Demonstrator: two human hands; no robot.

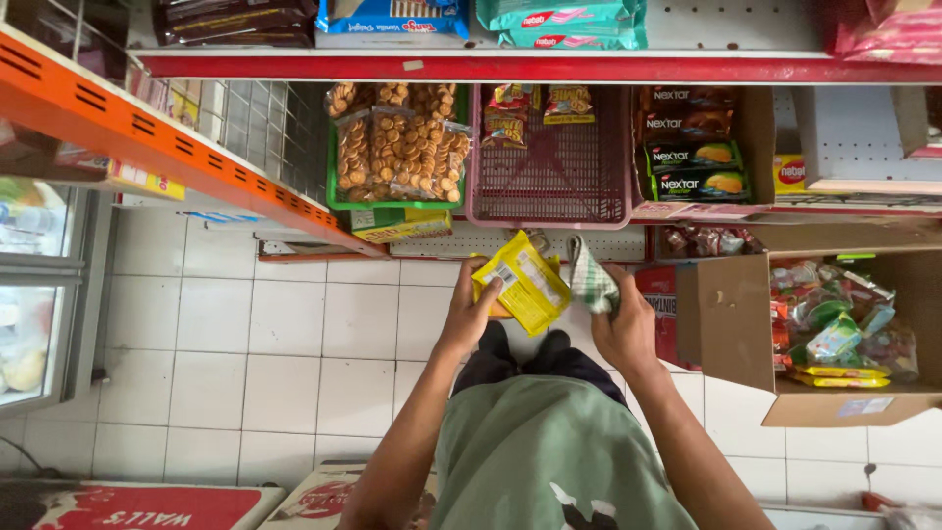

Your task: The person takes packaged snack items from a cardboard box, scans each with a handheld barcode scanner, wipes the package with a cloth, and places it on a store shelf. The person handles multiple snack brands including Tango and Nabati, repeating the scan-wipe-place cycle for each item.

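green shirt nearest | left hand grips yellow snack packets | right hand grips checked cloth | pink basket above

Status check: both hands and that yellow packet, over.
Left hand gripping yellow snack packet. Right hand clutching green checked cloth. Pink basket on shelf ahead, nearly empty; nothing between it and the hands.
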